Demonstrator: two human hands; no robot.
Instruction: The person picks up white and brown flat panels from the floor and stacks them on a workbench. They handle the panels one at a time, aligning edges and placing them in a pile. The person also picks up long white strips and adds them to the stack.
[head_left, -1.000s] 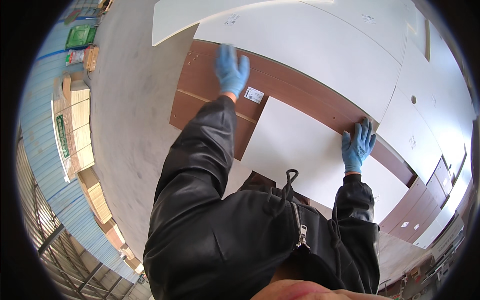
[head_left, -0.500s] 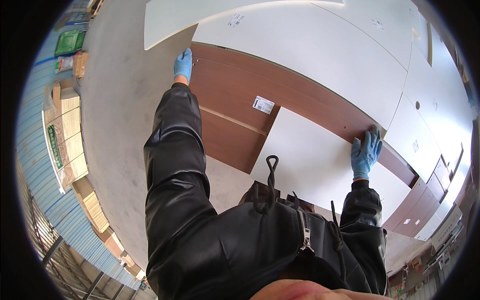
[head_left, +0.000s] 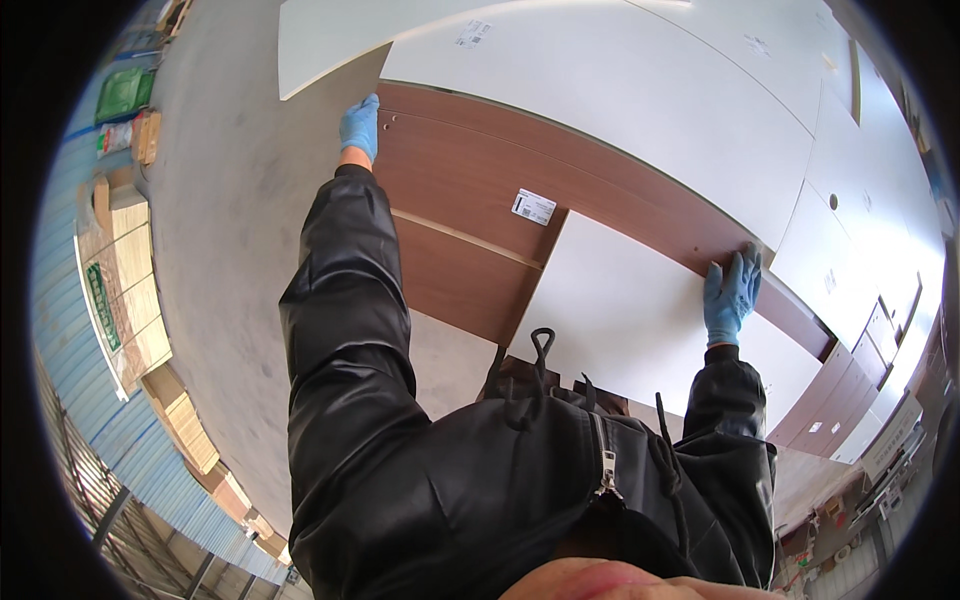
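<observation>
The left hand grips the left end of the brown panel; the right hand lies unclenched, fingers extended, near its far edge. A white board covers part of this panel. Beyond lie large white panels; a jutting white panel is just ahead of the left hand.

- Brown boards carry a smaller white board, which covers their right part.
- A white label lies flat on the brown boards, about midway along.
- Grey floor spreads left of the brown boards.
- Stacked pale boards rest on it, well left of the brown boards.
</observation>
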